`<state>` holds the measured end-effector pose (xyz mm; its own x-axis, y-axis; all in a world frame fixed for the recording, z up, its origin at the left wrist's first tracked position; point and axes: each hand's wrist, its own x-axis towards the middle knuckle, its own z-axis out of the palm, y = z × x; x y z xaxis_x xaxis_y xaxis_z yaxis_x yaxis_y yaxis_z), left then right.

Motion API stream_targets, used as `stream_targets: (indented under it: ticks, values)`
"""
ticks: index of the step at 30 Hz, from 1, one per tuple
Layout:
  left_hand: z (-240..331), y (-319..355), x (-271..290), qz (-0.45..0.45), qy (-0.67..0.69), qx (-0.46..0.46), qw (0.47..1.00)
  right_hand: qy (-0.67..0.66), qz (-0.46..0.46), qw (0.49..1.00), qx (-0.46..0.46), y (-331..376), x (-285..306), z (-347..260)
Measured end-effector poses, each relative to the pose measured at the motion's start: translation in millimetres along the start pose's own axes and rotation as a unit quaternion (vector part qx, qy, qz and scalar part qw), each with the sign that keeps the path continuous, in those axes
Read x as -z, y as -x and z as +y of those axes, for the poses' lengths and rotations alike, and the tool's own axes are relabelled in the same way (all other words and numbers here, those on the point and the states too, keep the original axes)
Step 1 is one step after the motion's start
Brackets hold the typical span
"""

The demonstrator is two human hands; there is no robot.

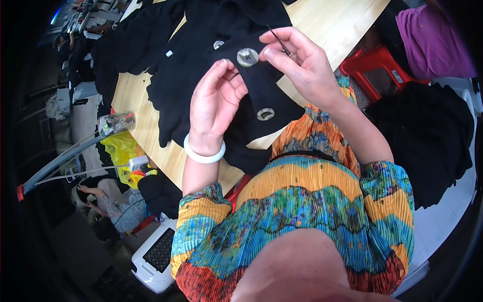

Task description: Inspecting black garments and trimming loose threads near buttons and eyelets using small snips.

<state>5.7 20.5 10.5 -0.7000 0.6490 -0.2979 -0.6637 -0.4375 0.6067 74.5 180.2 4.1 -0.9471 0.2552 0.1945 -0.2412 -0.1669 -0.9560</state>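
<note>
A black knitted garment [201, 75] lies spread on the table in front of me, with large grey marbled buttons on it. My left hand [215, 103], a white bangle at its wrist, is closed with curled fingers on the garment's cloth, just left of a raised button [247, 57]. In my right hand [308, 68] is a pair of small dark scissors [282, 41], blades pointing up and left. The right fingertips are close to that button's right edge. A second button [265, 114] lies nearer to me, and a third button [218, 45] lies farther off.
The pale wooden table [332, 22] runs beneath the garment. To the right stand a red stool [375, 70] and a heap of black cloth [422, 136] in a white container. On the left are a yellow plastic bag [123, 153] and a metal arm [65, 163]. Other people sit nearby.
</note>
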Motion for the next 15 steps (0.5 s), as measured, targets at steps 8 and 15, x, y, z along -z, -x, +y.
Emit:
stream_targets:
  ticks: [8,15]
  values:
    - [-7,-12,3,-0.002,0.028,-0.01,1.0,-0.017,0.001,0.999,-0.045,-8,-3,18]
    - [-10,-10,5,0.016,-0.159,-0.058,0.985,-0.018,-0.033,0.999,-0.033,-10,-6,28]
